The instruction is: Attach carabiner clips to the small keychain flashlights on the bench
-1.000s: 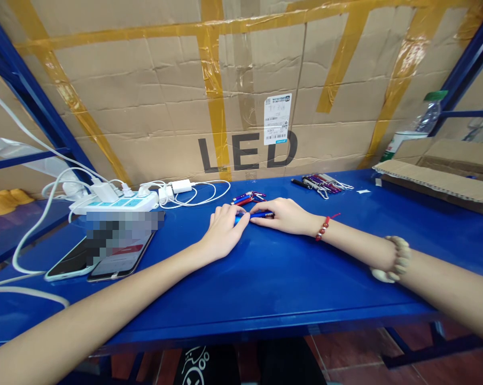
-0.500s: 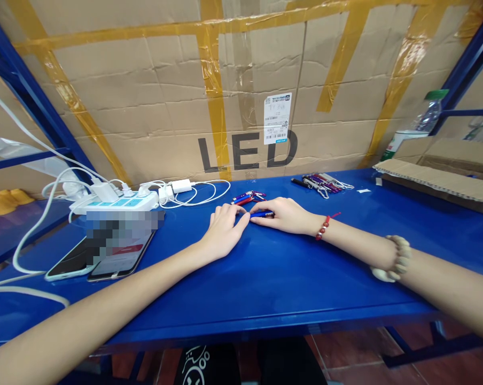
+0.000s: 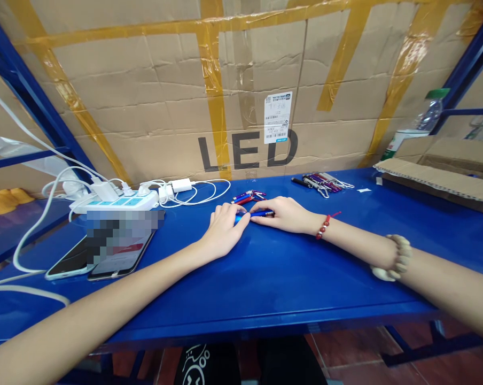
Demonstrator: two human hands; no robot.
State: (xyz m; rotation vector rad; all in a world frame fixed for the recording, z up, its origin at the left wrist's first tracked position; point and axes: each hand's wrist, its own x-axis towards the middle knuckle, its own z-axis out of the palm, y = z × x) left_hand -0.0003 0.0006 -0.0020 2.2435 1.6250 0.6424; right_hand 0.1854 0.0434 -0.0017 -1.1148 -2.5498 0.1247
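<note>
Across the back, taped cardboard box (image 3: 281, 59) printed with LED. In front, blue counter (image 3: 289, 278), bearing the rest. At its right end, open carton (image 3: 434, 171), with green-capped clear bottle (image 3: 428, 116) standing behind. On the left, white power strip (image 3: 123, 205) crowded with plugs, and two phones (image 3: 117, 261) lying side by side just before it.

At centre, left grip (image 3: 224, 230) and right grip (image 3: 287, 215), fingertips nearly meeting. Left: thumb and fingers pinched on one end of a slim blue pen-like cylinder (image 3: 262, 214). Right: fingertips closed on the other end, below a wrist with a red bead bracelet (image 3: 324, 227). Cylinder low over the counter; resting on it or just lifted, impossible to tell.

Just beyond the fingers, small pile of red and blue tubes (image 3: 247, 198); farther right, bundle of tubes with carabiner clips (image 3: 329, 185).

Hardly any change over the last second: same two-handed hold, same spot, both piles unmoved. Probably fine fingertip work in place rather than carrying.
</note>
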